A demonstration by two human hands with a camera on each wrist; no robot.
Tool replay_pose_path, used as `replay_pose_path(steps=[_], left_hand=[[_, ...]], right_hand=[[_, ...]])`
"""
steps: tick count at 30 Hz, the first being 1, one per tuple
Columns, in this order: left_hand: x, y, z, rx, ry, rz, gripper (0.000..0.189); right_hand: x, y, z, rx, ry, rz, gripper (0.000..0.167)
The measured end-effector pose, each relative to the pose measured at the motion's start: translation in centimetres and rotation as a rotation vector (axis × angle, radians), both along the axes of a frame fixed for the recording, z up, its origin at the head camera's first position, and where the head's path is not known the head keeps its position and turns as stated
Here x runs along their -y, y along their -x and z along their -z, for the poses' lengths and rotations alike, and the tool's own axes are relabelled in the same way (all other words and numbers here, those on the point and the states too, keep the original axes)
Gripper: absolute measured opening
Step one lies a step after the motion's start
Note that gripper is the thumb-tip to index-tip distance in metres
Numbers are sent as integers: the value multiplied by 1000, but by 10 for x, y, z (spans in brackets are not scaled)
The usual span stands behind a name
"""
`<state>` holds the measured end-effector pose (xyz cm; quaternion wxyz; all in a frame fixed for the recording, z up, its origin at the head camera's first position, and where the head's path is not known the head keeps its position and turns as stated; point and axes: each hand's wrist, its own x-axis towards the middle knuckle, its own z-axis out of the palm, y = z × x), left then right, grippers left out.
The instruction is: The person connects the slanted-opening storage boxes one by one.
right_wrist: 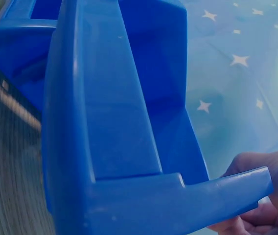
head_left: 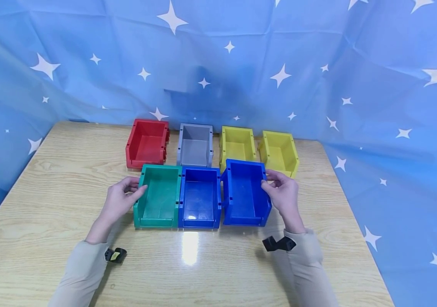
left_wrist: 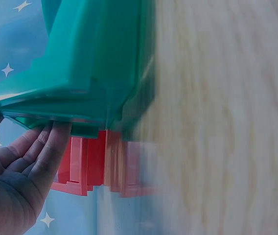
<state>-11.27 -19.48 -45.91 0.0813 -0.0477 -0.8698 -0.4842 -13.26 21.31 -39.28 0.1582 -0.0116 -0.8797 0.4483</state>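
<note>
Right blue bin [head_left: 246, 194], right of wood tabletop [head_left: 149, 273] centre — right hand [head_left: 285, 192] pinching its right wall. Left hand [head_left: 120, 196] pinching green bin [head_left: 159, 194] left wall, middle blue bin [head_left: 200, 194] between. Four bins [head_left: 195, 149] near far edge — starry cloth [head_left: 249, 98] behind.

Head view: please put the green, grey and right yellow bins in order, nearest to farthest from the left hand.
1. Green bin: left hand holds it.
2. Grey bin: back row, second from left.
3. Right yellow bin: back row, right end.
</note>
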Motion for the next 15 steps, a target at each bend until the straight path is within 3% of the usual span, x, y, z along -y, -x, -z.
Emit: replay_pose_path(steps=[15], left_hand=[[0, 0, 0, 0, -5, -3, 29]], right_hand=[[3, 5, -3, 45, -60, 17, 26]])
